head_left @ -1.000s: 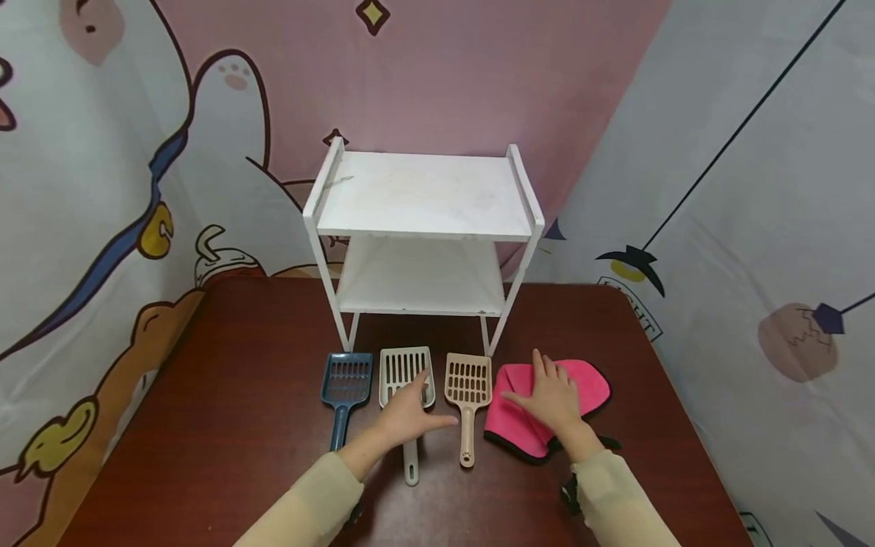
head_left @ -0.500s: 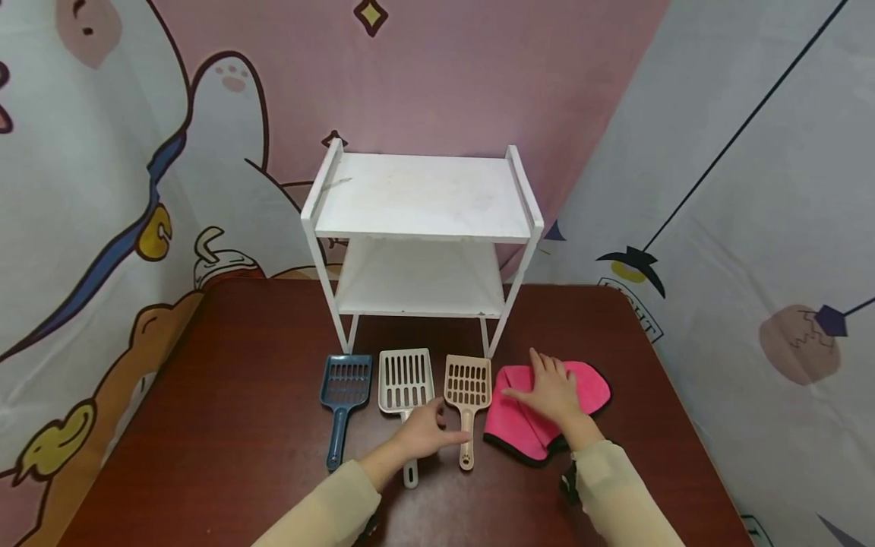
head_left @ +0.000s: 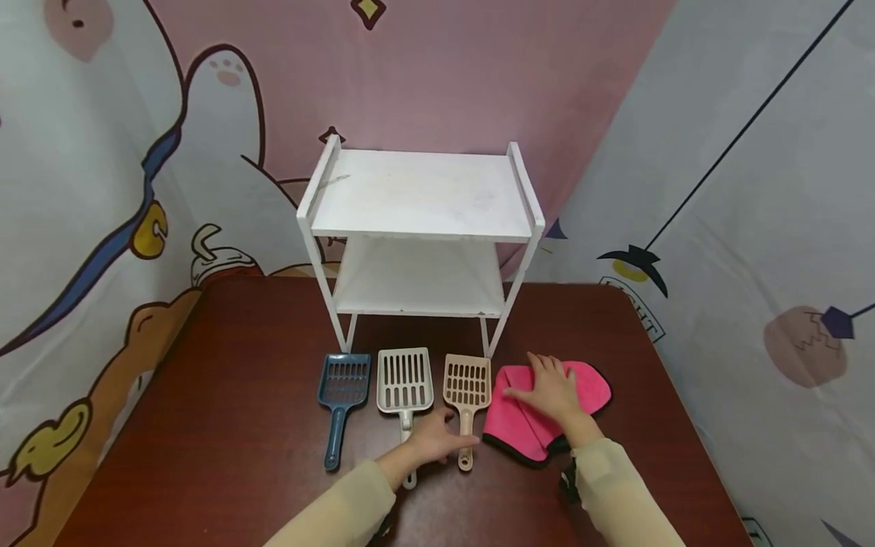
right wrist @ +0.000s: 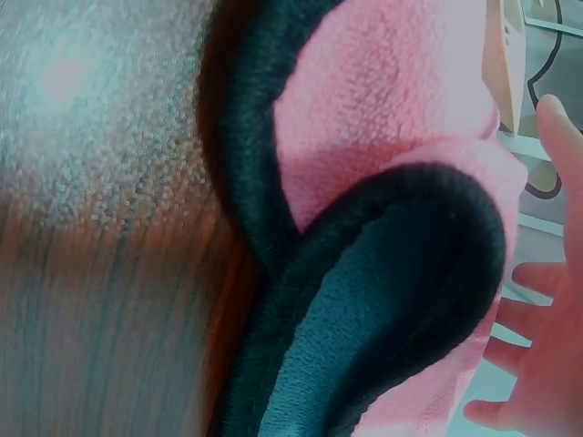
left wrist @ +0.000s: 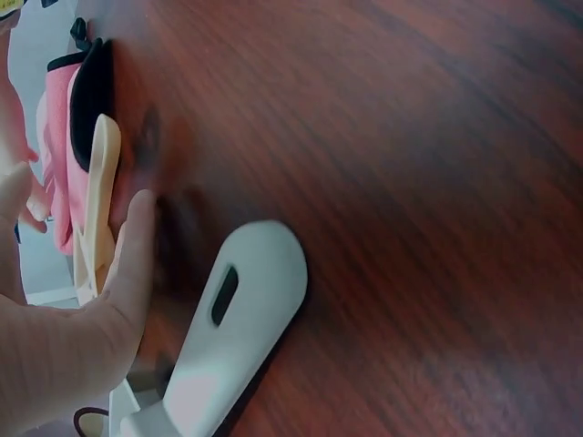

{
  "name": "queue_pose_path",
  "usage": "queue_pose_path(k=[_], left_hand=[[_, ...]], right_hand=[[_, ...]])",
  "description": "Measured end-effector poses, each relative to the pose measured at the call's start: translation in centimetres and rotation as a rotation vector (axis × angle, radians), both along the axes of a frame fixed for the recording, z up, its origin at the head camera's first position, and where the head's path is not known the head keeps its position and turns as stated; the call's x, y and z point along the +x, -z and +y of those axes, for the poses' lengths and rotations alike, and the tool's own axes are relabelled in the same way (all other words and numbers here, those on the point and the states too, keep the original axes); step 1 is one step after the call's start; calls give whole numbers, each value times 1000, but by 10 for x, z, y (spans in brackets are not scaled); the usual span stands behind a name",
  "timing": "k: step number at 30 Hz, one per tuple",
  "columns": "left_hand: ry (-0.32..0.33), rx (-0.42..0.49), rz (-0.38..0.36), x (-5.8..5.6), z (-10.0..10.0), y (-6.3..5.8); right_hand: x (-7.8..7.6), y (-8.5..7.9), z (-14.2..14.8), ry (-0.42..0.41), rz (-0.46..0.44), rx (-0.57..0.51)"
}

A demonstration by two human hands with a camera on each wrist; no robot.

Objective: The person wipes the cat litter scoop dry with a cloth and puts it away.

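Three litter scoops lie in a row with handles toward me: a blue scoop (head_left: pixel 336 437), an off-white scoop (head_left: pixel 404 407) and a beige scoop (head_left: pixel 468 403). My left hand (head_left: pixel 432 439) spans from the off-white handle to the beige one, its thumb stretched across the beige handle in the head view. In the left wrist view that thumb is straight beside the beige handle (left wrist: pixel 102 173), and the off-white handle (left wrist: pixel 241 337) lies untouched on the table. My right hand (head_left: pixel 552 391), fingers spread, is over a pink plush cloth (head_left: pixel 509 425) with black edging. Its folded, cuff-like opening (right wrist: pixel 392 273) shows in the right wrist view.
A white two-tier shelf (head_left: pixel 424 194) stands just behind the scoops, its front legs close to the scoop heads. The brown table (head_left: pixel 225 425) extends to both sides. A cartoon-printed wall covering (head_left: pixel 437 76) hangs at the back and sides.
My left hand has moved right and toward me, from over the off-white scoop's head to between the two handles, its fingers bending more. My right hand stays over the pink cloth.
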State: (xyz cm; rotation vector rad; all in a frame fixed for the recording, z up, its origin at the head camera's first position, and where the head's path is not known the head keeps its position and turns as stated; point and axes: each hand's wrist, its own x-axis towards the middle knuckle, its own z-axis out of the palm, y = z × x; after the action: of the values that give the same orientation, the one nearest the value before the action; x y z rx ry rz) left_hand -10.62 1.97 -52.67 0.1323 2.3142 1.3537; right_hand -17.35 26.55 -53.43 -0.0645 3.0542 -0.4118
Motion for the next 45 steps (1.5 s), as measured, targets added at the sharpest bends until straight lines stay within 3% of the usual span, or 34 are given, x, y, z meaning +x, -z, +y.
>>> queue_pose_path(k=[6, 15, 19, 21, 25, 27, 33, 39, 45], left_hand=[[-42, 21, 54, 1, 7, 8], [-41, -72, 153, 1, 11, 9], [-54, -41, 136, 3, 11, 10], [-73, 42, 79, 2, 11, 13], [-111, 227, -89, 2, 9, 11], [-116, 261, -133, 0, 7, 8], [-133, 162, -48, -6, -6, 2], [-125, 153, -6, -9, -22, -6], [-87, 184, 8, -12, -33, -15]], right_hand=[[-1, -2, -1, -14, -17, 4], [-5, -1, 2, -26, 6, 6], [-3, -1, 2, -25, 1, -11], [-2, -2, 2, -22, 4, -30], [-2, -1, 1, -16, 28, -125], [-2, -1, 3, -24, 41, -196], [-3, -6, 13, -77, 78, -356], [1, -19, 22, -117, 92, -513], [6, -30, 29, -77, 96, -664]])
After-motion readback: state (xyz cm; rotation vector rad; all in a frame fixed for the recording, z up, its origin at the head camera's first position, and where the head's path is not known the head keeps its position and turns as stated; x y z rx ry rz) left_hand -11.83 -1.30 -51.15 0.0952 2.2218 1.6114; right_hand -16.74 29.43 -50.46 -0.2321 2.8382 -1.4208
